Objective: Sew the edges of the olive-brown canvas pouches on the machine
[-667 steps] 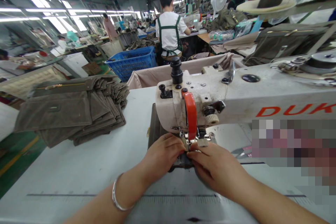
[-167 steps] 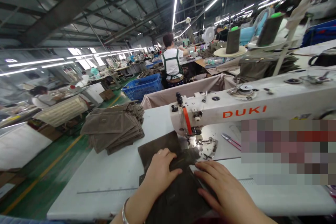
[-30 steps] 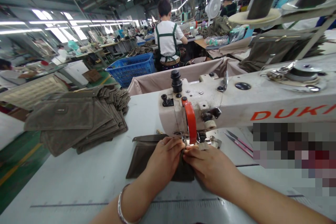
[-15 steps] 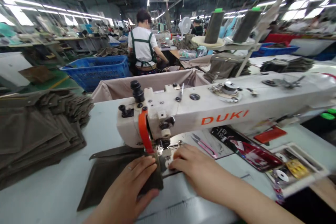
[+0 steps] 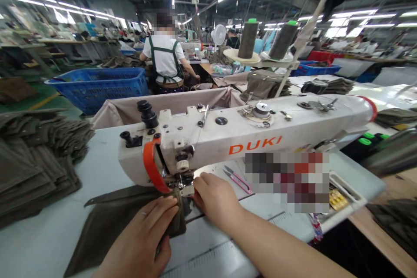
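Observation:
A dark olive fabric piece [image 5: 107, 217] lies on the bed of a white sewing machine [image 5: 208, 139], its right edge beside the presser foot [image 5: 187, 190]. My left hand [image 5: 143, 234] presses on that edge, fingers together on top and thumb drawn in close below them. To the right of the foot, my right hand [image 5: 216, 197] is closed, its fingertips curled in by the needle area. Whatever those fingertips hold is hidden. An orange guard [image 5: 150, 165] curves down in front of the machine head. Pink-handled thread snips [image 5: 239, 180] rest beyond my right hand.
Stacked olive pieces [image 5: 39, 156] cover the table's left side. Behind the machine hangs a beige cloth bin [image 5: 130, 110], with a blue basket [image 5: 97, 89] farther back. Thread cones [image 5: 248, 41] stand above. A parts tray [image 5: 350, 195] sits at right. Another person [image 5: 164, 58] works ahead.
The view has turned to the right, so everything sits farther left. My right fingers have curled in closer to the fabric and foot. My left thumb has drawn in toward its fingers.

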`<state>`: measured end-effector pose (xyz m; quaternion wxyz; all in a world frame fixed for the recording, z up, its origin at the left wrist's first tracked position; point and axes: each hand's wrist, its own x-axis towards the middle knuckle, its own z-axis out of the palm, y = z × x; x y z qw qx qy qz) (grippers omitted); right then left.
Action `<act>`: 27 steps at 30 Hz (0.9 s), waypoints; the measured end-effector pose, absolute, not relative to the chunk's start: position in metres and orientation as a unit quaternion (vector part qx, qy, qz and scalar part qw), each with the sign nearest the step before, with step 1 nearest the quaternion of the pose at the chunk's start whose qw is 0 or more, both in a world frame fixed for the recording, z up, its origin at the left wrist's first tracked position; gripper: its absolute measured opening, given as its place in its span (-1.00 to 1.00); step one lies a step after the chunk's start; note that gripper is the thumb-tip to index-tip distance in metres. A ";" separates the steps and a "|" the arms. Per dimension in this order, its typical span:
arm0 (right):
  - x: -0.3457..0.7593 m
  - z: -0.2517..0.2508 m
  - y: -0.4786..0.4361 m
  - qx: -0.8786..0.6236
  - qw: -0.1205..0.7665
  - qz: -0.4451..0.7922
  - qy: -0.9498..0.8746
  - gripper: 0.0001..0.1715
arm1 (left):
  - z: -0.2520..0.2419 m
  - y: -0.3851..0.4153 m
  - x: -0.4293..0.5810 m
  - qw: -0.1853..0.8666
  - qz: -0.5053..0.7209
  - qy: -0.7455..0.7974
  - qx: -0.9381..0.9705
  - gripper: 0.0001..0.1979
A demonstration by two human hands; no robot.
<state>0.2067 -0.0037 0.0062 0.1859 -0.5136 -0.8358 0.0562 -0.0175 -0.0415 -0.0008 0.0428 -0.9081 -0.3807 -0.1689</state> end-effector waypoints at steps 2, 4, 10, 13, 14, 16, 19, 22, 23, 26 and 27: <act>0.206 0.005 -0.006 -0.513 0.188 0.054 -0.836 -0.96 | -0.006 -0.040 -0.019 0.040 -0.169 -0.390 -0.904 -0.51; 0.207 0.005 -0.008 -0.507 0.192 0.055 -0.839 -0.94 | -0.010 -0.038 -0.022 0.026 -0.172 -0.396 -0.902 -0.54; 0.210 0.008 -0.012 -0.444 0.207 0.076 -0.868 -0.88 | -0.010 -0.032 -0.024 -0.007 -0.180 -0.410 -0.894 -0.59; 0.214 0.018 -0.026 -0.426 0.210 0.083 -0.876 -0.88 | -0.009 -0.032 -0.022 -0.007 -0.182 -0.414 -0.892 -0.58; 0.217 0.022 -0.034 -0.420 0.215 0.088 -0.877 -0.88 | -0.009 -0.033 -0.022 -0.008 -0.182 -0.415 -0.891 -0.57; 0.232 0.030 -0.053 -0.409 0.243 0.108 -0.873 -0.87 | -0.009 -0.032 -0.023 -0.009 -0.183 -0.419 -0.889 -0.54; 0.278 0.036 -0.087 -0.453 0.335 0.112 -0.818 -0.83 | -0.009 -0.031 -0.024 -0.007 -0.188 -0.413 -0.891 -0.56; 0.345 0.035 -0.112 -0.611 0.399 -0.011 -0.684 -0.85 | -0.007 -0.029 -0.025 0.000 -0.192 -0.400 -0.896 -0.57; 0.367 0.034 -0.118 -0.656 0.400 -0.047 -0.639 -0.83 | -0.007 -0.029 -0.025 0.003 -0.194 -0.398 -0.897 -0.58; 0.416 0.029 -0.126 -0.730 0.354 -0.066 -0.581 -0.66 | -0.006 -0.027 -0.025 0.013 -0.200 -0.396 -0.896 -0.59; 0.424 0.028 -0.126 -0.737 0.337 -0.047 -0.583 -0.62 | -0.007 -0.027 -0.025 0.015 -0.201 -0.395 -0.896 -0.58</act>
